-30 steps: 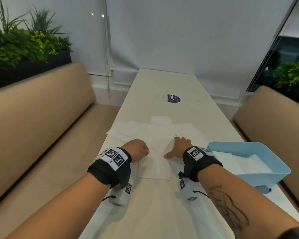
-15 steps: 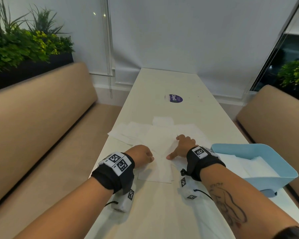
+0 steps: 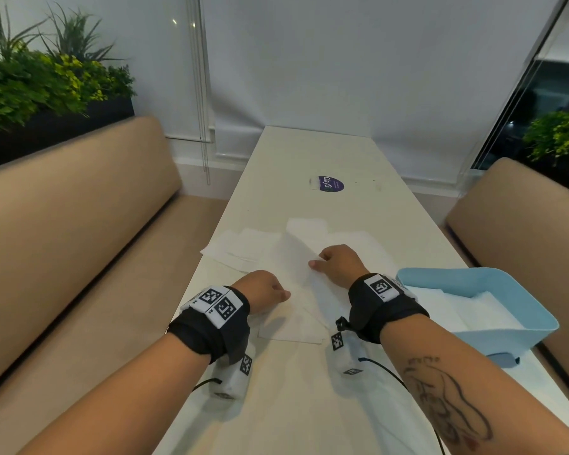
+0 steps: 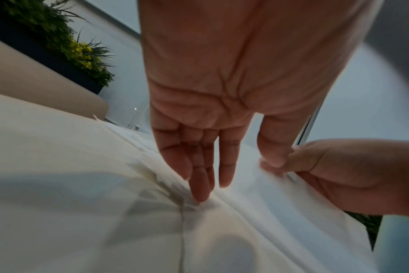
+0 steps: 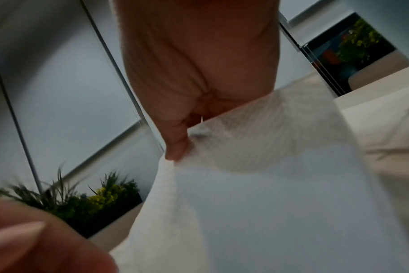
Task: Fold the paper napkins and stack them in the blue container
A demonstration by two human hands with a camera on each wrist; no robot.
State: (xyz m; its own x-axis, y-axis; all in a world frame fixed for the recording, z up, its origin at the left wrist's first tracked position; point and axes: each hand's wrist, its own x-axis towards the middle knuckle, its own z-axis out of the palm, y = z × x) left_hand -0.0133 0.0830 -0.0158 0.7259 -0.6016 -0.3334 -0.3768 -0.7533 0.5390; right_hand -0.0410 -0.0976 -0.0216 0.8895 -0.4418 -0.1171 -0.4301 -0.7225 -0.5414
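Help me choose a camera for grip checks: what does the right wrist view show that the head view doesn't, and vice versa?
Only the right wrist view: the right hand pinching the lifted napkin by its edge, with its ribbed texture. Only the head view: the blue container with stored napkins inside, loose napkins spread on the table, a purple sticker. Both: the right hand holding that napkin up, and plants.

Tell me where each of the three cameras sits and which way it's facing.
Head: on the head, facing forward-down along the long white table; shows left hand and right hand.
Left wrist: under that wrist, facing along the palm to straight fingers touching the white paper napkin; right hand intrudes.
Right wrist: under that wrist, facing fingers pinching the napkin's lifted edge.
Shared: all show that napkin.
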